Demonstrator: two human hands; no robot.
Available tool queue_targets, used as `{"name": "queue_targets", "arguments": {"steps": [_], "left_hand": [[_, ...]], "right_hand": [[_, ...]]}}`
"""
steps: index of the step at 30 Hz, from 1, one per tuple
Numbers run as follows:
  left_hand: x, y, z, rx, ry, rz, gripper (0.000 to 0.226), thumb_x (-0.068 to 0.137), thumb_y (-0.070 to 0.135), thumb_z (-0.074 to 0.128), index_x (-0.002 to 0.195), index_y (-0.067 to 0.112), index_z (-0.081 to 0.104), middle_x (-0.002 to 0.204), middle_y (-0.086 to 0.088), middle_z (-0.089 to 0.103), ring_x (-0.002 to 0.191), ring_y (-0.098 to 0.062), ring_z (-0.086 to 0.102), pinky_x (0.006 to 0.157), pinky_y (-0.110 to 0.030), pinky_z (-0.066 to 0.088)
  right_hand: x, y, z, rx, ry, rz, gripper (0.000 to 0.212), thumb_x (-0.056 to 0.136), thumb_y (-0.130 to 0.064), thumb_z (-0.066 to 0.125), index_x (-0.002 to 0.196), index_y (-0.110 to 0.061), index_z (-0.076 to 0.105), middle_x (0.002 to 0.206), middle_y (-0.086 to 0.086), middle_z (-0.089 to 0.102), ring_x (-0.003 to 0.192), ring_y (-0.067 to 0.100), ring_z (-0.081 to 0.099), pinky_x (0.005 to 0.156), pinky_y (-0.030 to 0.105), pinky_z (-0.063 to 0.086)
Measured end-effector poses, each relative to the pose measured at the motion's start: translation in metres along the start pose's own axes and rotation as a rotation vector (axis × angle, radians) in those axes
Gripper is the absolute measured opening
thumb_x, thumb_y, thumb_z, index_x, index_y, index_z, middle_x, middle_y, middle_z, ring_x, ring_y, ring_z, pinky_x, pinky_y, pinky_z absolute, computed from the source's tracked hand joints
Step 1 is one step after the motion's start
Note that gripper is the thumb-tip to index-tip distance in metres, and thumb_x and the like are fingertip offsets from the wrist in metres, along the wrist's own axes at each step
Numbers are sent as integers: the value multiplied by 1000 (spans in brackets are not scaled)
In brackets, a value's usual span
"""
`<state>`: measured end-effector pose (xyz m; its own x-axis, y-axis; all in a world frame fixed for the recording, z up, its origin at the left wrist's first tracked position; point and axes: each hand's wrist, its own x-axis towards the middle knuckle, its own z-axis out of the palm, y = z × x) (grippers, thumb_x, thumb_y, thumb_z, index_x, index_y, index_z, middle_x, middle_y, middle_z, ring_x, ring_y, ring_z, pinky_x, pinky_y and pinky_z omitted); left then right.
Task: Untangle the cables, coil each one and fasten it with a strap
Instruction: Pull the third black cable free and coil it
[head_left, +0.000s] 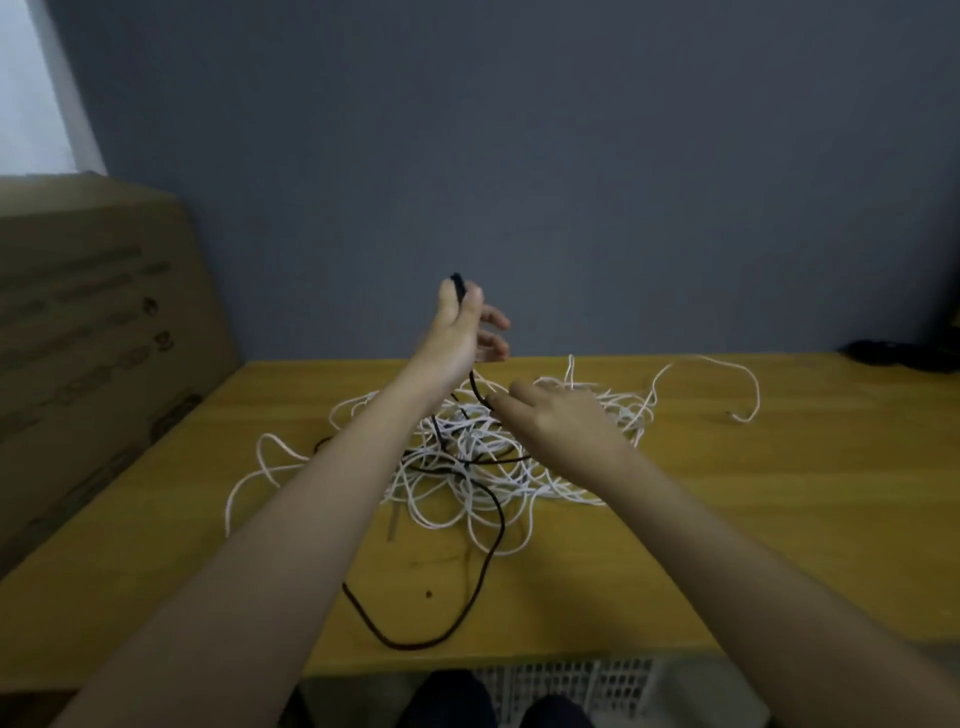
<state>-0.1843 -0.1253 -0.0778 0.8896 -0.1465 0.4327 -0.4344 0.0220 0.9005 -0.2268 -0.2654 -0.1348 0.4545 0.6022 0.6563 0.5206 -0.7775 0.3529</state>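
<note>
A tangle of white cables (483, 457) lies in the middle of the wooden table (779, 493). A black cable (488, 551) threads through it and loops toward the front edge. My left hand (462, 327) is raised above the pile and pinches the black cable's end plug between thumb and forefinger, the other fingers spread. My right hand (556, 415) is lower, over the pile's right half, its fingertips on the black cable where it hangs from the left hand. One white end trails off to the right (748, 410).
A large cardboard box (93, 338) stands along the table's left edge. A dark bundle (904, 353) lies at the far right corner by the grey wall. A white perforated crate (587, 686) sits below the front edge, near my knees.
</note>
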Motion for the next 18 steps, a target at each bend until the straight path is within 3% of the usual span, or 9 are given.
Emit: {"name": "queue_targets", "arguments": {"steps": [3,5,8,10,12,15,17,18], "left_hand": [[11,-21,9,383,-156,97,13,105,29,25,100,17,29,86,2,58,58,-10,59,63,-29,54],[19,-32,18,612,-245,161,16,103,35,27,97,21,28,84,4,60,65,-17,60,69,-38,49],[34,-44,25,915,-305,203,20,102,42,27,92,25,29,77,-1,54,73,-31,56,64,-40,42],[46,-48,27,1015,-320,204,23,101,43,28,96,23,37,81,-3,57,79,-32,57,65,-40,42],[57,-47,33,1059,-326,240,33,100,47,29,100,21,49,91,-4,64,84,-29,60,70,-41,47],[74,-39,53,1127,-356,354,43,96,58,33,78,23,50,70,7,58,67,-16,57,53,-31,35],[87,-33,60,1156,-395,309,47,91,64,41,68,23,44,60,7,49,56,-9,49,49,-29,27],[94,-32,61,1157,-432,271,46,90,62,44,69,21,46,60,6,49,55,-9,47,48,-29,27]], "right_hand": [[-7,8,0,47,80,68,12,75,-11,78,83,-8,70,65,6,58,47,25,55,32,29,40],[-9,18,-1,152,101,143,8,81,-10,72,88,-5,70,70,8,62,53,29,58,36,34,43],[-9,55,-1,260,5,342,13,82,-9,69,94,-5,69,82,12,66,72,35,63,54,42,49],[-13,93,1,311,-64,555,11,82,-18,70,91,-11,70,83,8,68,80,32,63,66,41,49],[-12,123,6,328,-142,748,18,83,-35,71,84,-18,72,74,0,67,74,23,62,62,35,49],[-2,146,20,257,-212,926,41,81,-56,65,69,-17,67,62,1,60,63,21,56,50,28,36],[5,155,25,435,-194,1089,47,80,-56,65,67,-11,67,58,4,61,51,16,54,44,24,32],[8,159,26,652,-182,1190,46,81,-52,67,70,-8,70,58,6,63,43,11,52,41,21,34]]}}
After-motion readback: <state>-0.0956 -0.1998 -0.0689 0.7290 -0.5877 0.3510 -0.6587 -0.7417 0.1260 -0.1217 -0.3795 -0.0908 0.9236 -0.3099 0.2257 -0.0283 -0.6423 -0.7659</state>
